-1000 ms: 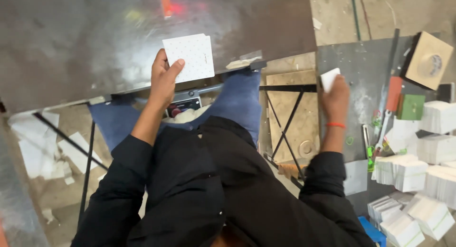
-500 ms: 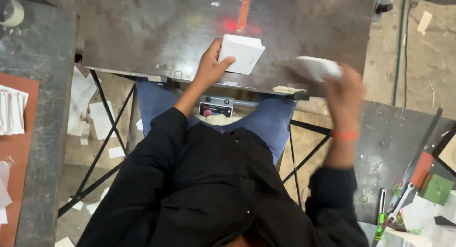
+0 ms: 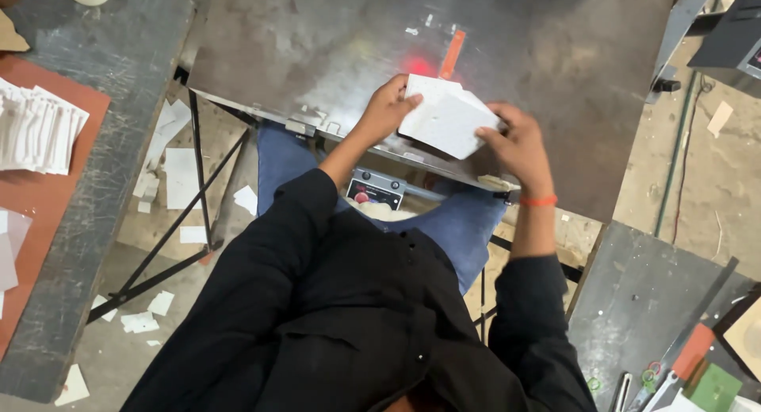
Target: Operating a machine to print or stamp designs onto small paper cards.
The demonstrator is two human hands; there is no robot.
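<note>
A small stack of white square cards [image 3: 445, 117] sits over the near edge of a grey metal work table [image 3: 333, 39]. My left hand [image 3: 386, 107] grips the stack's left side with the thumb on top. My right hand [image 3: 519, 142], with an orange band on the wrist, holds its right corner. An orange strip [image 3: 451, 53] and a red glow lie on the table just beyond the cards.
A side bench at left carries a reddish board [image 3: 47, 206] with a fan of white cards [image 3: 36, 130]. Paper scraps litter the floor [image 3: 178, 174]. A dark bench at lower right [image 3: 650, 301] holds tools. A control box [image 3: 375, 191] sits under the table edge.
My right hand brought a white card from the right bench across to the stack, and both hands now hold the cards together. The view swung left.
</note>
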